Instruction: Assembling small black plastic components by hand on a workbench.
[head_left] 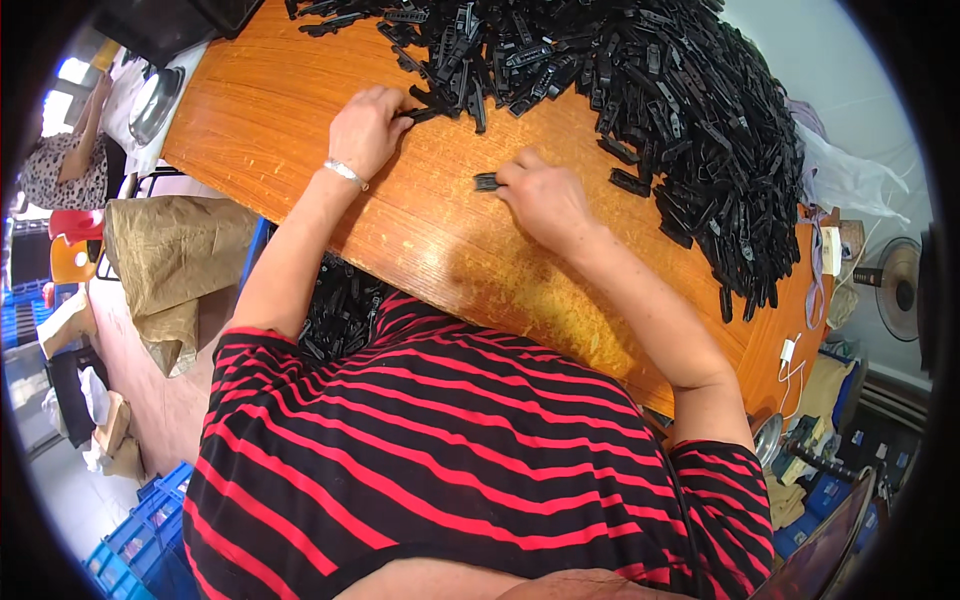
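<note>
Long, narrow black plastic pieces lie in a large heap [690, 110] across the far and right side of the wooden table [440, 230]. My left hand [367, 132], with a pale bracelet on the wrist, is at the heap's near left edge. Its thumb and fingers close on the end of a black plastic piece [426, 113]. Nearer the middle of the table, my right hand [545, 200] pinches a short stack of black plastic pieces [486, 182] that sticks out to the left of the fingers. How many are in the stack I cannot tell.
More black pieces [340, 305] sit below the table's near edge, by my left arm. A tan sack [175, 260] stands left of the table, with blue crates [145, 530] at lower left. A fan [898, 288] is far right. Another person [75, 160] is at upper left.
</note>
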